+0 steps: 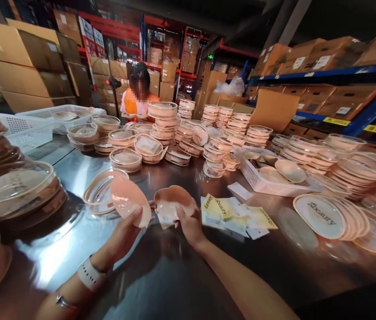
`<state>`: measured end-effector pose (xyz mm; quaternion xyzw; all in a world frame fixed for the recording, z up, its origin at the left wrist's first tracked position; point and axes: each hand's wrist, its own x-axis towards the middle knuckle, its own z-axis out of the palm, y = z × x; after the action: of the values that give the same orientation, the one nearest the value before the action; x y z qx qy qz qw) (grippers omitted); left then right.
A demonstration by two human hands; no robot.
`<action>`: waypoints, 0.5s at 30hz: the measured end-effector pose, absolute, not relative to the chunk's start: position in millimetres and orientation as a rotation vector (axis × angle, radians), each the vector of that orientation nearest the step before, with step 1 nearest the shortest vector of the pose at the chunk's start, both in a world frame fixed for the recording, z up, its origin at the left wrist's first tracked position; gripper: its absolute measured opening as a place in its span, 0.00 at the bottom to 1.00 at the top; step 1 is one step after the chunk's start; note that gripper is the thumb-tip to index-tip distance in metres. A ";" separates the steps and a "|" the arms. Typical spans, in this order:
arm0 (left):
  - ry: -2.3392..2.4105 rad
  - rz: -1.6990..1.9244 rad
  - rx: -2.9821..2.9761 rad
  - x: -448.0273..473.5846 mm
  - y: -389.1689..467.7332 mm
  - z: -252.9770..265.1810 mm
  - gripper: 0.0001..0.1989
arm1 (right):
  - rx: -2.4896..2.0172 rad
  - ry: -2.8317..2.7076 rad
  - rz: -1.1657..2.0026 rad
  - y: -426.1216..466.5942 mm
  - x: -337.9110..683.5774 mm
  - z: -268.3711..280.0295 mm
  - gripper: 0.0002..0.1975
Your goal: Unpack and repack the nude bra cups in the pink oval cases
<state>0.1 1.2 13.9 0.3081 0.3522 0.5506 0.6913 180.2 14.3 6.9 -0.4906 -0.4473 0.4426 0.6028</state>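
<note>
Grasping one peach pad [128,195] between thumb and fingers, the left hand [126,233] is well to the left of the cards [241,215]. The pad is a smooth, thin oval. The right hand [191,224], just left of the cards, pinches a second, brownish pad [174,198], rounded and shallow like a bowl, notched along its top edge; whether this is one piece or two overlapping, I cannot tell. One paper corner shows beneath it. At least three cards, yellow and printed, overlap flat on the shiny metal table [161,271]. One white slip [240,191] lies just beyond them. Beyond and right of the cards is one white plastic basket [268,189], its wall pierced with small holes, with at least three pads inside. Left of the cards, behind the left-hand pad, sits a clear, oval plastic box [96,195] with a peach rim. Beyond the cards rise many stacks of similar boxes [164,122], too crowded to count. Farther back, left of the cards, is one co-worker [131,100] in an orange vest.
</note>
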 end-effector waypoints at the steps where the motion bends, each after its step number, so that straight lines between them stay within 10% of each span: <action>1: 0.774 1.222 0.706 2.4 -0.3 12.6 0.26 | -1.124 -1.059 1.045 12.5 179.9 9.3 0.15; 15: 0.882 1.148 0.754 12.1 -5.7 -3.0 0.25 | -1.084 -1.034 1.474 13.6 176.5 0.4 0.25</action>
<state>12.1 -5.7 -3.0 0.3363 0.3936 0.5123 0.6852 176.5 13.6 0.4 -0.4478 -0.4269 0.6086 0.4969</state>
